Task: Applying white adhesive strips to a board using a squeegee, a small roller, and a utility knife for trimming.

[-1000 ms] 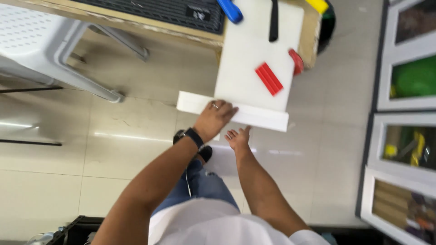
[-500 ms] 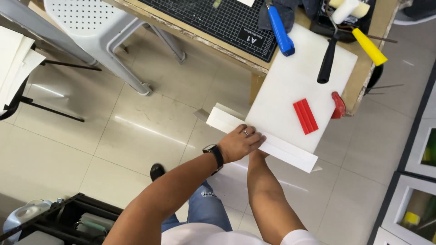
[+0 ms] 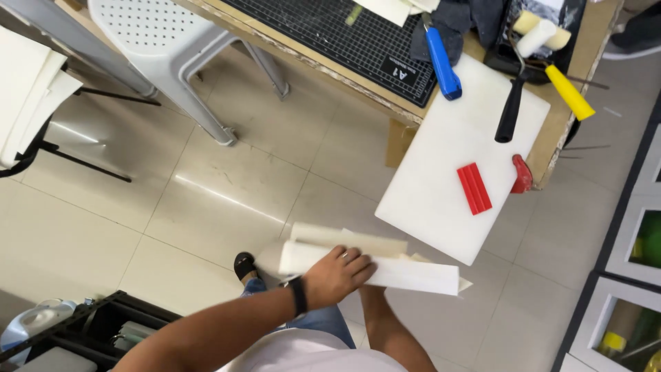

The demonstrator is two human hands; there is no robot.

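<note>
Left hand [image 3: 337, 274] flat on white strips [image 3: 385, 265], right hand hidden beneath

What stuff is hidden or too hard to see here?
Head view:
- Right hand: hidden beneath the long white folded strips; only its forearm shows.
- Left hand palm: pressed face-down on the strips, so its grip is unclear.
- Yellow-handled paint roller: its far end is hidden among the clutter by the top edge.
- Grey plastic chair: cut off by the top edge.

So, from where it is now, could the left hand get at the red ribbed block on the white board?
Probably yes. The left hand lies on the folded white sheets, and the red ribbed block sits in the open on the white board, with nothing standing between them.
</note>
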